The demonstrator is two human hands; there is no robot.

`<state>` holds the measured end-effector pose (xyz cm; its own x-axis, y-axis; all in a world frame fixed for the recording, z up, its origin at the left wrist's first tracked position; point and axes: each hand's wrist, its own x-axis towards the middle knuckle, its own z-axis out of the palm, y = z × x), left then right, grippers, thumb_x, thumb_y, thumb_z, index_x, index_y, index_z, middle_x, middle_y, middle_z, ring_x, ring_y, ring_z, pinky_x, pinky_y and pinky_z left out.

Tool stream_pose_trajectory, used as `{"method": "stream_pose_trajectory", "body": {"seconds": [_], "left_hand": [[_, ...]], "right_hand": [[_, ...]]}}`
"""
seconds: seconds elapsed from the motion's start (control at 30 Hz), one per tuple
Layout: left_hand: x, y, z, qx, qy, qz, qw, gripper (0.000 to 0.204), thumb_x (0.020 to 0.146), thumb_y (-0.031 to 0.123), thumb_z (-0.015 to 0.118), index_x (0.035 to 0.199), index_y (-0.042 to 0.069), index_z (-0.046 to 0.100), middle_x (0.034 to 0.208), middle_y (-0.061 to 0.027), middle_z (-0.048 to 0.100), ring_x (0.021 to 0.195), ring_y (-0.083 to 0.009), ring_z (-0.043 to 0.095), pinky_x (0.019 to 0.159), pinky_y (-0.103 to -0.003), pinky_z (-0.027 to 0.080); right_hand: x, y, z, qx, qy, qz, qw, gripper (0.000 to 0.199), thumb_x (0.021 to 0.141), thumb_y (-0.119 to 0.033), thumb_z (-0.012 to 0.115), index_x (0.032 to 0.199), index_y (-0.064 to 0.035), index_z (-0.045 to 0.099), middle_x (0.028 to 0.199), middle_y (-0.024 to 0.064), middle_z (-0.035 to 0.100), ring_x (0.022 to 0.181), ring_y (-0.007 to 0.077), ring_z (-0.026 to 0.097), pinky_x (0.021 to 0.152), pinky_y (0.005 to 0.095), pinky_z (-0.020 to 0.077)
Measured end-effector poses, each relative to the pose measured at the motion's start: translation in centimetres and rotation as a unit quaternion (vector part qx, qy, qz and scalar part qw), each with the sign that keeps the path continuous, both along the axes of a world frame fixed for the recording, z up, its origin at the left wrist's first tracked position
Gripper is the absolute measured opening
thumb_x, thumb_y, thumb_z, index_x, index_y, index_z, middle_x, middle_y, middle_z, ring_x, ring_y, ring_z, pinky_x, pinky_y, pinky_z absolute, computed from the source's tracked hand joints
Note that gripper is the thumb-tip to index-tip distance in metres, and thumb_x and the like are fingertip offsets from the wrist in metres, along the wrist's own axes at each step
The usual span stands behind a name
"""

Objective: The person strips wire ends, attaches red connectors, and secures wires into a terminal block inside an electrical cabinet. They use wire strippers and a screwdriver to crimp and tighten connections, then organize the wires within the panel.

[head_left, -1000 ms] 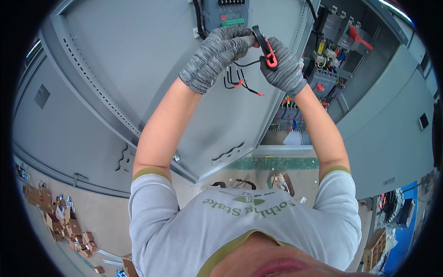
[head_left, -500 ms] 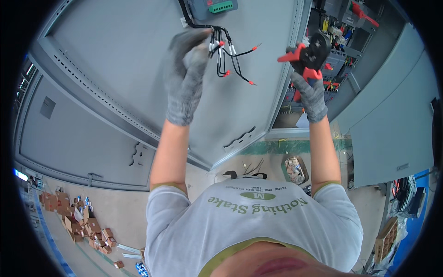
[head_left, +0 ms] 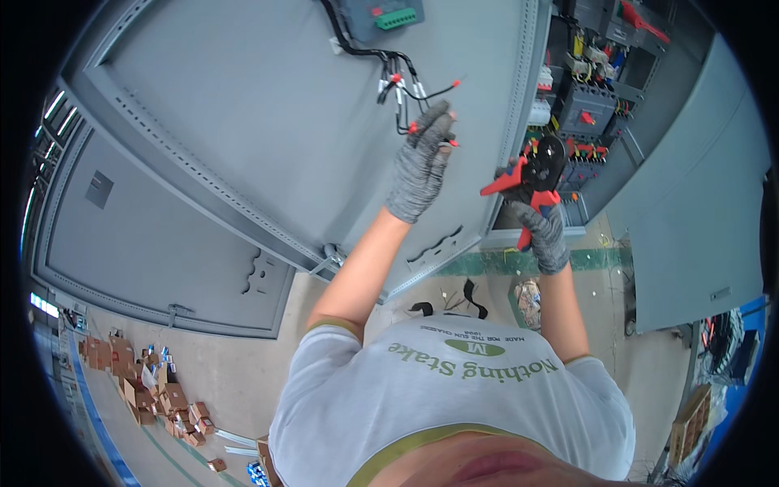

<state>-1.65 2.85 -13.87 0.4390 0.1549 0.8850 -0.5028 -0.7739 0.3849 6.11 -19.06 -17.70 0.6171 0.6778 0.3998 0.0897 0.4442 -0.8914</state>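
Note:
My left hand (head_left: 421, 166), in a grey knit glove with bare fingertips, is raised at the grey panel among several black wires (head_left: 396, 104). Its thumb and fingers close around one wire, whose red ferrule (head_left: 454, 144) pokes out by the fingertips; the glove hides the rest of that wire. Other wires with red ends and white sleeves hang loose above and beside the hand. In my right hand (head_left: 542, 231), gloved the same way, is a crimping tool (head_left: 545, 166) with red handles and a black head, held up in front of the open cabinet.
Above the wires, a grey device with a green terminal block (head_left: 397, 19) is mounted on the panel. Breakers (head_left: 586, 114) and wiring fill the cabinet at right, beside an open door (head_left: 690, 219). Cardboard boxes (head_left: 170, 398) litter the floor at lower left.
My left hand has moved right and down from the top of the wire bundle to a red-tipped wire end. The crimping tool, still in my right hand, has dropped lower.

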Motion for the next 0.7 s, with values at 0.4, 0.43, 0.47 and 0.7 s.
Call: {"method": "stream_pose_trajectory", "body": {"seconds": [0.4, 0.43, 0.47, 0.7], "left_hand": [[1.9, -1.7, 3.1, 0.046, 0.017, 0.081, 0.996, 0.018, 0.089, 0.018, 0.058, 0.101, 0.006, 0.066, 0.076, -0.0067, 0.059, 0.070, -0.0232, 0.057, 0.064, -0.033, 0.045], [2.0, -2.0, 3.5, 0.036, 0.015, 0.078, 0.996, 0.017, 0.089, 0.016, 0.058, 0.099, 0.005, 0.066, 0.076, -0.0073, 0.059, 0.070, -0.0227, 0.057, 0.065, -0.032, 0.045], [2.2, -2.3, 3.7, 0.026, 0.015, 0.072, 0.997, 0.016, 0.088, 0.014, 0.058, 0.098, 0.004, 0.066, 0.077, -0.0078, 0.059, 0.070, -0.0222, 0.057, 0.066, -0.032, 0.045], [1.8, -3.2, 5.6, -0.037, 0.108, 0.046, 0.992, 0.017, 0.090, 0.013, 0.058, 0.097, -0.001, 0.064, 0.084, -0.0093, 0.062, 0.075, -0.0155, 0.055, 0.072, -0.029, 0.046]], "right_hand": [[-0.5, 0.2, 0.3, 0.010, -0.012, -0.002, 1.000, 0.064, 0.081, -0.004, 0.062, 0.139, -0.0019, 0.036, 0.131, 0.0139, 0.052, 0.122, 0.0248, 0.050, 0.105, 0.0365, 0.0351], [-0.5, 0.3, 0.7, 0.018, -0.015, -0.005, 1.000, 0.063, 0.081, -0.004, 0.062, 0.139, -0.0018, 0.036, 0.130, 0.0136, 0.052, 0.122, 0.0245, 0.050, 0.105, 0.0361, 0.0352], [-0.5, 0.3, 0.7, 0.025, -0.015, -0.012, 1.000, 0.063, 0.081, -0.005, 0.062, 0.139, -0.0017, 0.037, 0.130, 0.0133, 0.053, 0.122, 0.0243, 0.050, 0.104, 0.0358, 0.0353], [2.2, 2.6, 1.9, -0.056, -0.050, -0.061, 0.995, 0.056, 0.078, -0.013, 0.067, 0.129, -0.0014, 0.046, 0.110, 0.0076, 0.059, 0.099, 0.0159, 0.054, 0.090, 0.0326, 0.0450]]}}
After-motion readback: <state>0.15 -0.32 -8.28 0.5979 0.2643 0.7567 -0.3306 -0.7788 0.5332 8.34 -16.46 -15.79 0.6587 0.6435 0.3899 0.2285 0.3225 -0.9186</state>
